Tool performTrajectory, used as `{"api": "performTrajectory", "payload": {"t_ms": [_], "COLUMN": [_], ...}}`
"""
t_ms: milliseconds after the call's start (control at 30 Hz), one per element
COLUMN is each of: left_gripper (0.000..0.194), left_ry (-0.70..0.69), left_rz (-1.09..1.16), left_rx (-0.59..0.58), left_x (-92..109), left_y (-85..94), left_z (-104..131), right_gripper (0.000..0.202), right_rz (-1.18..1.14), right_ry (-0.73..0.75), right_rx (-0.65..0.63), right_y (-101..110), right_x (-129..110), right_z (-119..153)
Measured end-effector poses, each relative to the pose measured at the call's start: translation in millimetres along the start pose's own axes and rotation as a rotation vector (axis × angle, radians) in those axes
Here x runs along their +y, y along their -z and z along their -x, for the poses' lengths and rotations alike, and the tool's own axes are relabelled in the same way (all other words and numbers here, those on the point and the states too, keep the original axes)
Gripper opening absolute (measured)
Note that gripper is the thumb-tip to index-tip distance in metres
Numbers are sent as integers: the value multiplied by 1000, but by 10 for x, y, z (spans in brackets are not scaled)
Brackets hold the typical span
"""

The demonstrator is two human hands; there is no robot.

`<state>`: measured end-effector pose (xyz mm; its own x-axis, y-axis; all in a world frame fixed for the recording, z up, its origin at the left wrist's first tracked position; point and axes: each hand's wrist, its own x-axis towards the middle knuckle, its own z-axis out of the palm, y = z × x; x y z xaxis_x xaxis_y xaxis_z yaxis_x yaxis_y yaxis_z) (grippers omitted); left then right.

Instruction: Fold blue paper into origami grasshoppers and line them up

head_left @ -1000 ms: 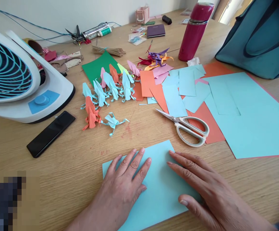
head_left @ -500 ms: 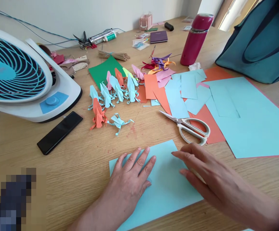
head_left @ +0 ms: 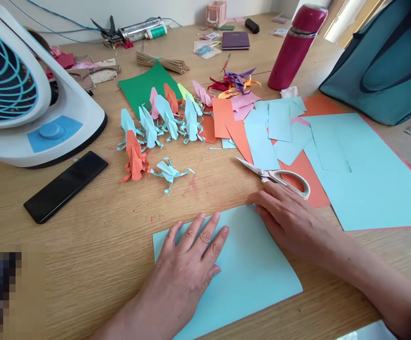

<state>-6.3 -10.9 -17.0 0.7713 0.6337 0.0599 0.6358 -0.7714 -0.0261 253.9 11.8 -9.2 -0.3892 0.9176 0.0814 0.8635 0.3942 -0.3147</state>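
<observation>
A light blue sheet of paper [head_left: 258, 264] lies on the wooden table in front of me. My left hand [head_left: 191, 255] is spread flat on its left half, fingers apart. At the sheet's far right corner is my right hand [head_left: 279, 212], its fingers drawn together around that corner and partly hiding it. Just beyond this hand lie scissors [head_left: 249, 165] with pale handles, one handle partly covered by the hand. Several folded paper figures [head_left: 170, 118] in blue, orange, pink and yellow-green stand farther back, with a small blue one [head_left: 170, 172] in front.
Blue and orange cut papers [head_left: 260, 141] and a large blue sheet [head_left: 375, 189] spread to the right. A fan [head_left: 49, 132] and a black phone [head_left: 65, 186] are on the left. A magenta bottle [head_left: 295, 52] and a teal bag [head_left: 378, 71] stand at the back right.
My right hand has moved away from me, from over the sheet to its far right corner, its fingers closing there. My left hand stays flat on the paper. The view has shifted slightly.
</observation>
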Motion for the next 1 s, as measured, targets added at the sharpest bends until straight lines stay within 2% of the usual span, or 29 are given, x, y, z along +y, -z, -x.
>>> {"api": "performTrajectory", "payload": {"t_ms": [600, 700, 833, 1000], "left_gripper": [46, 46, 45, 46], "left_ry": [-6, -7, 6, 0], "left_rz": [-29, -14, 24, 90], "left_rx": [-48, -68, -108, -129], "left_x": [-4, -8, -17, -1], "left_y": [19, 40, 82, 132], "left_z": [-27, -52, -77, -103], "right_gripper": [15, 15, 21, 29], "right_rz": [-59, -77, -211, -344], "right_ry": [14, 60, 167, 278], "right_rx": [21, 48, 69, -61], "right_y": [-14, 8, 94, 180], "right_x": [38, 28, -52, -238], "right_z": [-15, 3, 66, 194]}}
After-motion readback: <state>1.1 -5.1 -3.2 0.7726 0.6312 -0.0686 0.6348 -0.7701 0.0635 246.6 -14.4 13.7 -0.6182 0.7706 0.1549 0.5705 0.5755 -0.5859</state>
